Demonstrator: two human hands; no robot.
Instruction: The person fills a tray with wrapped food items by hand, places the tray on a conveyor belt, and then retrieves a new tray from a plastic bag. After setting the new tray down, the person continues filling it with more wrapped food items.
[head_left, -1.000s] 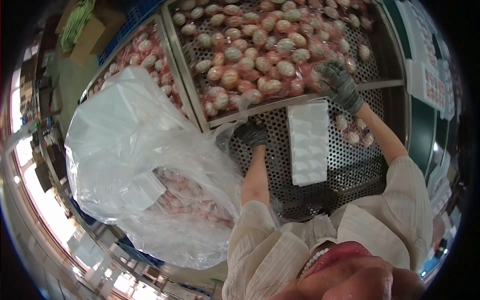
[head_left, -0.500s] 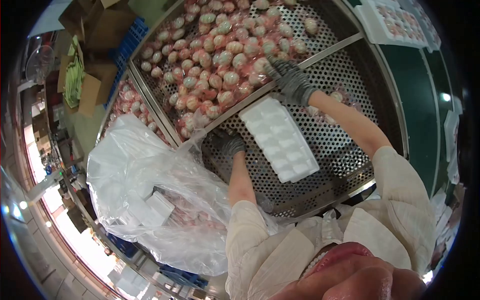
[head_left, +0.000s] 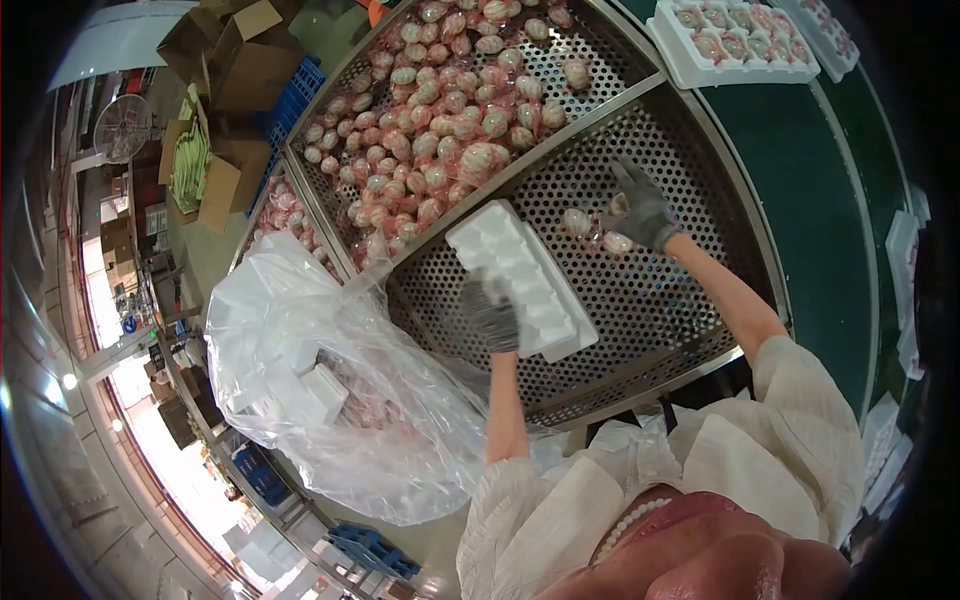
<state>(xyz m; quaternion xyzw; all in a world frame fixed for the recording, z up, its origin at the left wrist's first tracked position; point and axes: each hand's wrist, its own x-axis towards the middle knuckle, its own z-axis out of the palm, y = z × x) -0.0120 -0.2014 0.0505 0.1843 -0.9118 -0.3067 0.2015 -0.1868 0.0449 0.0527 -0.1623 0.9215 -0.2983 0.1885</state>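
My right hand, in a grey knit glove, is over a few wrapped egg-shaped pieces on the perforated metal table. Its fingers are apart, and one piece lies right at the thumb. My left hand, gloved too, overlaps the left edge of a white moulded foam tray; motion blurs its fingers. The tray's cups hold nothing, and a second white layer shows under its edge. Beyond a metal divider lies a large heap of egg-shaped pieces in clear and red wrap.
A big clear plastic bag hangs at the table's left front. Filled foam trays stand on a green belt at the right. Cardboard boxes and a blue crate are at the far left.
My right hand has left the heap and come over the divider to the loose pieces. My left hand has moved from the divider onto the foam tray's edge. The camera view has shifted.
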